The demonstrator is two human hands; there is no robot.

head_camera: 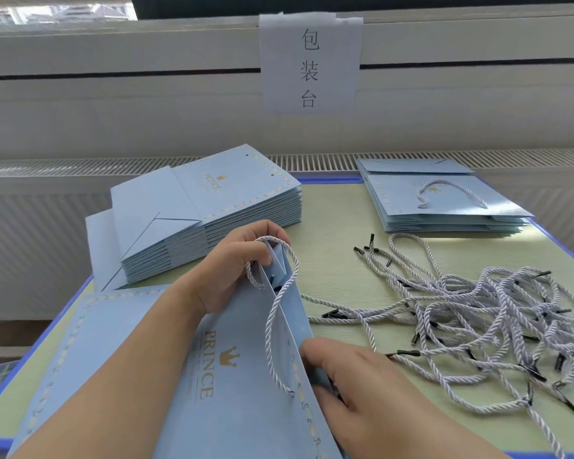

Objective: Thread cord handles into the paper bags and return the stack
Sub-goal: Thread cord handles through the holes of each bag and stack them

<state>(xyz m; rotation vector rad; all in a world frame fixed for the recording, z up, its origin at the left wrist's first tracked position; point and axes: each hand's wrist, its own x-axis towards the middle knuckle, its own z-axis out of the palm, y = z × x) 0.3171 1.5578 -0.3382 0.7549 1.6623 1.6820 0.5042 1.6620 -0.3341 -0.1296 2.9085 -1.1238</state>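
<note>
Light-blue paper bag (239, 376) between both hands, white cord handle (280, 303) looped across it. Left hand (236, 266) gripping bag's top edge; right hand (355, 385) pinching its rim.

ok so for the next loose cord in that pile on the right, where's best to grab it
Take a loose cord by its black tip, coming from the left edge of the pile with the right hand. Several tips lie fanned out clear of the tangle there, so a pinch near the tip should probably draw one cord free without dragging others.
</note>
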